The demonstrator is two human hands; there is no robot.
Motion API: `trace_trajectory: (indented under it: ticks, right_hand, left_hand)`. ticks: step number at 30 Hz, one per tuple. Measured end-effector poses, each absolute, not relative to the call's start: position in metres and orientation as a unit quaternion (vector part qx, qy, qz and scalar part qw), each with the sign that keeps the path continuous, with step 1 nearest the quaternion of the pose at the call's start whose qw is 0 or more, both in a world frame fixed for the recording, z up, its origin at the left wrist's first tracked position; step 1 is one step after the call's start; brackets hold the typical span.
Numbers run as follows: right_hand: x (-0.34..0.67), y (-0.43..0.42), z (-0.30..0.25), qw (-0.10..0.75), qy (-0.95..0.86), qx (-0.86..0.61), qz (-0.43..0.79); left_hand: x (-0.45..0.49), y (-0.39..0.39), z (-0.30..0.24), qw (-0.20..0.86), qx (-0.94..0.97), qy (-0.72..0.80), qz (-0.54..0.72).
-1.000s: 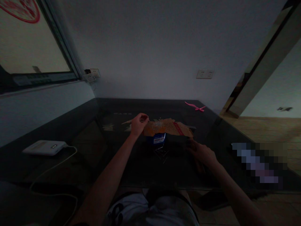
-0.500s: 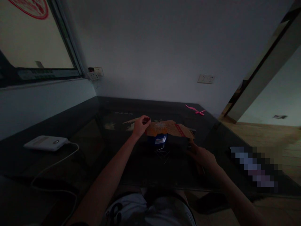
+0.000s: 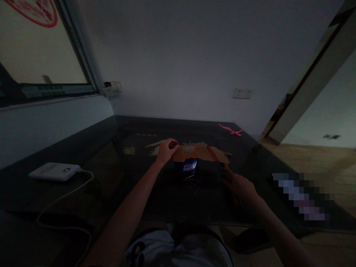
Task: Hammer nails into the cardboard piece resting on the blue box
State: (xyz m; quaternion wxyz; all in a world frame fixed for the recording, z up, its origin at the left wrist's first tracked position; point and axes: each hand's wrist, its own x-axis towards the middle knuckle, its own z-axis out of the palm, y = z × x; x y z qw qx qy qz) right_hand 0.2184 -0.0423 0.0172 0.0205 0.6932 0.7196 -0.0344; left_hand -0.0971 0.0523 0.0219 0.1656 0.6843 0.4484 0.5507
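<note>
A torn brown cardboard piece [image 3: 198,152] with a red stripe lies across the top of a blue container [image 3: 189,165] with a white label. My left hand [image 3: 167,151] is closed in a pinch at the cardboard's left edge; anything smaller between the fingertips is hidden. Several thin metal nails [image 3: 191,182] are scattered on the dark table in front of the container. My right hand [image 3: 241,186] rests low at the right, its fingers curled over what looks like a hammer [image 3: 237,200], mostly lost in shadow. Its upper end lies near the cardboard's right end.
The dark glossy table [image 3: 167,207] reaches the wall. At left lies a white power bank [image 3: 55,171] with a white cable [image 3: 63,195]. A pink ribbon [image 3: 232,130] is at the back right; a blurred-out object [image 3: 299,196] lies at the right edge. Pale scraps [image 3: 129,150] sit left of the cardboard.
The view has shifted very slightly. Both hands, the cardboard and the nails stay essentially in place.
</note>
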Motion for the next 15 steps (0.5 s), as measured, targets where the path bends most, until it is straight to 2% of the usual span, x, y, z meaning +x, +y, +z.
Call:
trace_trajectory:
  ticks: [15]
  right_hand:
    - [0.235, -0.035, 0.008, 0.011, 0.733, 0.679, -0.047]
  left_hand:
    - [-0.095, 0.047, 0.028, 0.148, 0.693, 0.453, 0.541]
